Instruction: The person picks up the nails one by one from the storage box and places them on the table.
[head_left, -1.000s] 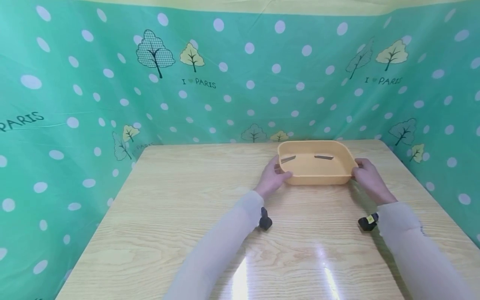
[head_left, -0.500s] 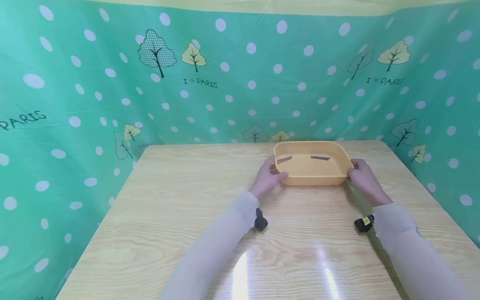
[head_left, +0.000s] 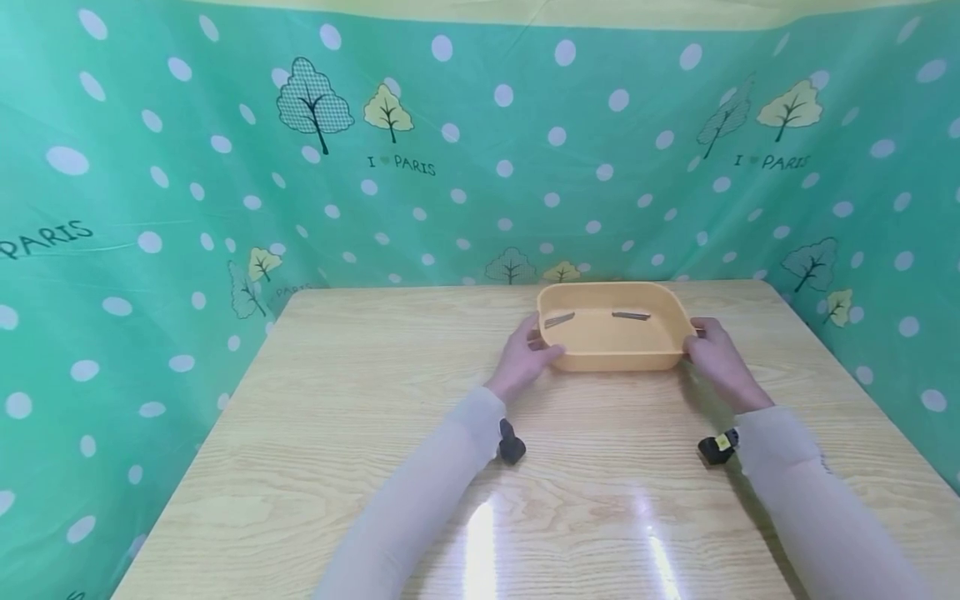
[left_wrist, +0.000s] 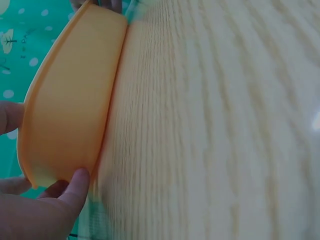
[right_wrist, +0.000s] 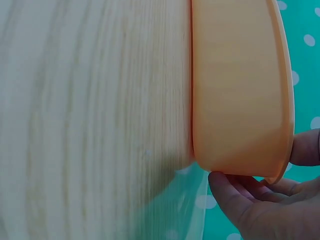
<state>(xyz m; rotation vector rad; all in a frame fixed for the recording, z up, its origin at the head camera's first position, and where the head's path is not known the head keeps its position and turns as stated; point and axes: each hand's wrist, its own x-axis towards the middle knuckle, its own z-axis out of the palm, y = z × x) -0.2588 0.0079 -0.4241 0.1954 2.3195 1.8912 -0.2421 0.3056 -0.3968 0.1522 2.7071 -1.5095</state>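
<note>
An orange, shallow rectangular plastic tray (head_left: 611, 362) sits on the table towards the back right. Inside it lie two slim dark strips, one strip (head_left: 559, 320) slanted at the left and the other strip (head_left: 632, 316) near the back wall; their kind is too small to tell. My left hand (head_left: 519, 362) grips the tray's left end, thumb over the rim in the head view. At the right end, my right hand (head_left: 720, 364) holds the rim and the wall under it. Both wrist views show the tray's outer front wall (left_wrist: 75, 100), with fingers bent round its corners.
The pale wood-grain table (head_left: 337, 467) spreads in front and to the left. A green polka-dot cloth (head_left: 450, 150) with printed trees hangs close behind the tray and along both sides. Small black cameras are strapped at both wrists.
The tray has slid a little to the left along the back of the table, with both hands moving along on its ends. The dark strips moved with it.
</note>
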